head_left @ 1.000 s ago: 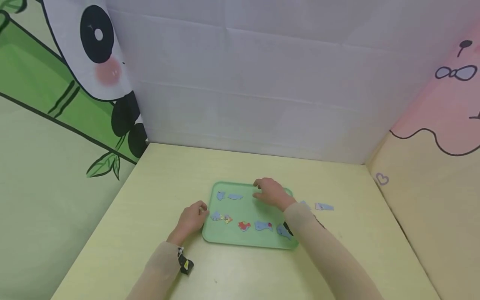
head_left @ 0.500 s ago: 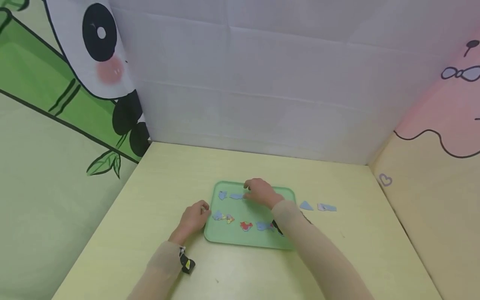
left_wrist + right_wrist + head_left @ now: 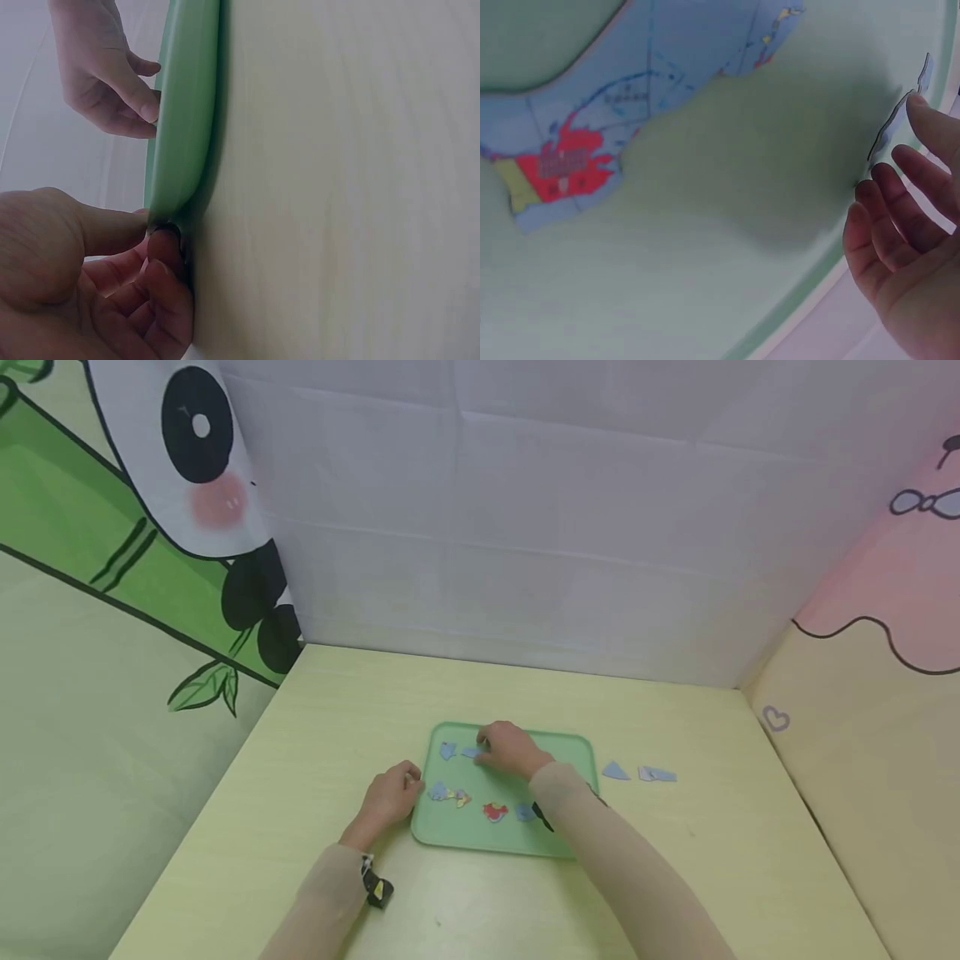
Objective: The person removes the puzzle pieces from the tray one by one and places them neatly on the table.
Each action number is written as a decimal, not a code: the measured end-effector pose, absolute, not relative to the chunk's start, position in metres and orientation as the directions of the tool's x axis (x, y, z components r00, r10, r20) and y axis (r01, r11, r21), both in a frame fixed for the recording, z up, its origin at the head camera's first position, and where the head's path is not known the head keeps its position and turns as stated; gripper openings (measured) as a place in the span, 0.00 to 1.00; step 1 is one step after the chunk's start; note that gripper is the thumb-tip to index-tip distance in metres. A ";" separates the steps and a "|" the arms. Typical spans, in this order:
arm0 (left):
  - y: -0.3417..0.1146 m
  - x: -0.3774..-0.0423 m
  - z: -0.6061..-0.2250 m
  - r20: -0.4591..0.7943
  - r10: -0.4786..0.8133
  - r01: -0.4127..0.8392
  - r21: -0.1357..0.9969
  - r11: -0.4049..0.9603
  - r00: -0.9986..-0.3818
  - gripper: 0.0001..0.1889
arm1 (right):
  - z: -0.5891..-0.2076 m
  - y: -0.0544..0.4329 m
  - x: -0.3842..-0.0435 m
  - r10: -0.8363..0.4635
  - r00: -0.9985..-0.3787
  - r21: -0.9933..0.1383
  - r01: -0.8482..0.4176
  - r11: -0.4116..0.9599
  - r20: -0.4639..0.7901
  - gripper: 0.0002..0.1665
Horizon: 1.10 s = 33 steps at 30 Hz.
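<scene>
A pale green tray (image 3: 487,848) lies on the table with several flat blue map-like puzzle pieces on it. My left hand (image 3: 388,795) grips the tray's left edge; in the left wrist view its thumb is over the rim (image 3: 184,120) and its curled fingers are beneath. Above the back of the tray, my right hand (image 3: 510,749) reaches down with its thumb and index finger apart around a long blue piece (image 3: 469,752). In the right wrist view the thumb overlaps that piece (image 3: 889,131), and the fingers are loosely bent. A blue and red piece (image 3: 570,165) lies nearer that camera.
A small blue piece (image 3: 447,750) is at the tray's back left. Along the front are a blue-yellow piece (image 3: 450,795), a red piece (image 3: 495,812) and a blue one (image 3: 523,812), partly hidden. A triangular piece (image 3: 616,771) and overlapping pieces (image 3: 657,774) lie right of the tray.
My right hand has moved left across the tray's back to the long blue piece, uncovering the triangular piece on the table. The left hand has stayed on the tray edge.
</scene>
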<state>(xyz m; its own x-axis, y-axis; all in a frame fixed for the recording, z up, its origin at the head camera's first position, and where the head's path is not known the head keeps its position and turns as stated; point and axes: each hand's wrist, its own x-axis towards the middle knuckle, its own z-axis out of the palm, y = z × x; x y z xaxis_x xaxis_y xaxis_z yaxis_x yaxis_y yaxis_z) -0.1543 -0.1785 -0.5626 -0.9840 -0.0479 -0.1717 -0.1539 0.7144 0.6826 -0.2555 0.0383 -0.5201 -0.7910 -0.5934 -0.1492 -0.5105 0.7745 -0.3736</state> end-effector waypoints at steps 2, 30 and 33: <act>-0.178 -0.154 -0.563 -0.173 -0.046 -0.154 0.685 0.713 -0.984 0.10 | -0.521 0.038 -0.255 -0.588 -0.795 -0.375 -0.504 0.778 -0.152 0.19; -0.169 -0.156 -0.560 -0.176 -0.041 -0.153 0.689 0.708 -0.984 0.10 | -0.531 0.047 -0.258 -0.543 -0.831 -0.454 -0.440 0.775 -0.120 0.05; -0.169 -0.157 -0.561 -0.181 -0.046 -0.160 0.683 0.712 -0.982 0.10 | -0.530 0.050 -0.258 -0.531 -0.837 -0.490 -0.410 0.769 -0.133 0.08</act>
